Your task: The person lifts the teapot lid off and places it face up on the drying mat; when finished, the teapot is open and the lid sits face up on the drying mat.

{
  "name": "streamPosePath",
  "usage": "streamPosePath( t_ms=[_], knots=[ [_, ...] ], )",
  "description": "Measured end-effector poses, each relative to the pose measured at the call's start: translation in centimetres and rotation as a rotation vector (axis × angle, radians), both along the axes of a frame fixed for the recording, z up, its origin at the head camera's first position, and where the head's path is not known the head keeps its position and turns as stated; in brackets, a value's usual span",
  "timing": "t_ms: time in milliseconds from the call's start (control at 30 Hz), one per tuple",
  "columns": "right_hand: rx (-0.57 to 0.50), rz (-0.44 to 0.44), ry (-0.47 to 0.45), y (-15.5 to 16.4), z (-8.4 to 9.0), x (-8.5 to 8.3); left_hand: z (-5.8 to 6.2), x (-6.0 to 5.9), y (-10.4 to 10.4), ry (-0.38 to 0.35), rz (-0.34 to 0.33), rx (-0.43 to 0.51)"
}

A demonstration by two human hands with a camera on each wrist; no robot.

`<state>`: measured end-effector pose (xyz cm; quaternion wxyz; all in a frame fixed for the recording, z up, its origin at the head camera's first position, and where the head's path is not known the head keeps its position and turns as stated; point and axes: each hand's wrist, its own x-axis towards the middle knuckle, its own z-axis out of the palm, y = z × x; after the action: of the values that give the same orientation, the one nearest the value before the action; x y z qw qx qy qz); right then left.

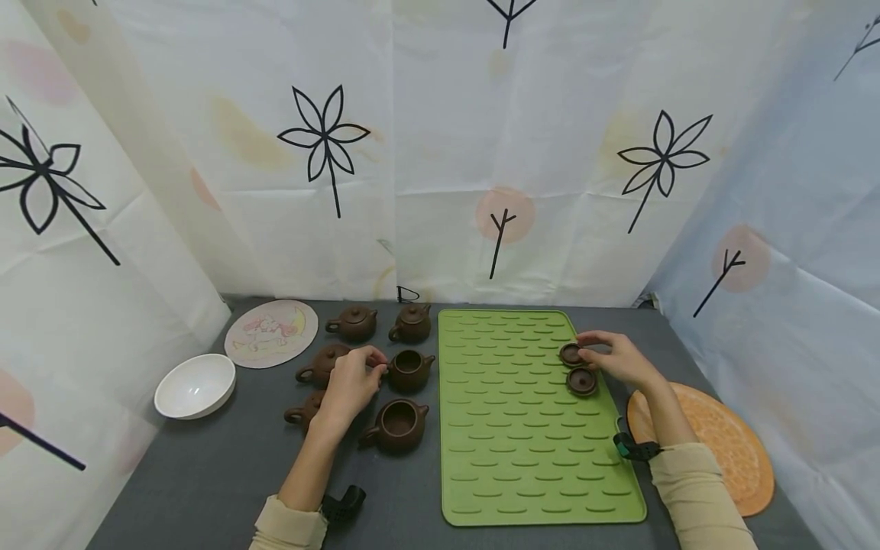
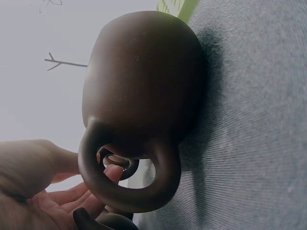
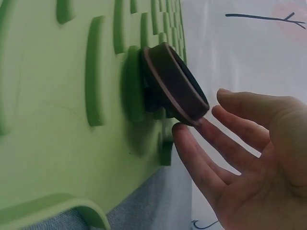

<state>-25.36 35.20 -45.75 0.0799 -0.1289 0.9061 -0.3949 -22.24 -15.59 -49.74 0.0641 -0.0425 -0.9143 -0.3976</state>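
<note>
Looks like lids are coming off the little teapots and getting lined up upside down on the green mat (image 1: 522, 458). Nearest open pot (image 1: 397, 425) sits at the front, another open pot (image 1: 409, 370) behind it. Left hand (image 1: 349, 386) reaches over a lidded pot (image 1: 321, 365), fingers loosely curled, nothing held as far as I can tell. Right hand (image 1: 617, 356) has relaxed fingers touching the far lid (image 1: 570, 354), just behind a second lid (image 1: 581, 380). Next I'd guess: pinch that knob, lift straight up.
</note>
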Motion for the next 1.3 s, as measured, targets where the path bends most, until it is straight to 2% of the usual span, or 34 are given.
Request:
streamPosePath(
  t_ms=[67, 100, 200, 300, 400, 600, 733, 1000, 1300],
  knots=[
    [0.012, -0.005, 0.019, 0.1, 0.2, 0.1, 1.4, 0.7, 0.4, -0.017, 0.004, -0.006],
    [0.013, -0.007, 0.027, 0.2, 0.3, 0.2, 1.2, 0.6, 0.3, -0.007, 0.002, -0.008],
    [0.027, -0.029, 0.065, 0.2, 0.7, 0.5, 2.1, 1.0, 0.5, -0.003, -0.008, -0.011],
    [0.012, -0.059, 0.105, 0.1, 1.1, 0.7, 1.7, 0.7, 0.2, 0.018, -0.025, -0.008],
    [-0.006, -0.095, 0.145, -0.3, 1.4, 0.7, 2.0, 0.6, 0.1, 0.006, -0.025, -0.021],
    [-0.067, -0.118, 0.227, -2.0, 1.9, 0.1, 3.8, 0.7, 0.4, -0.025, 0.005, -0.046],
    [-0.112, -0.096, 0.245, -3.9, 2.5, -0.3, 4.6, 0.1, 0.3, -0.023, 0.025, -0.074],
    [-0.189, 0.011, 0.246, -7.7, 3.0, -1.5, 5.6, -1.3, 0.3, -0.002, -0.002, -0.065],
    [-0.214, 0.058, 0.198, -12.0, 3.3, -2.6, 5.7, -3.3, 0.6, -0.005, -0.016, -0.083]
  ],
)
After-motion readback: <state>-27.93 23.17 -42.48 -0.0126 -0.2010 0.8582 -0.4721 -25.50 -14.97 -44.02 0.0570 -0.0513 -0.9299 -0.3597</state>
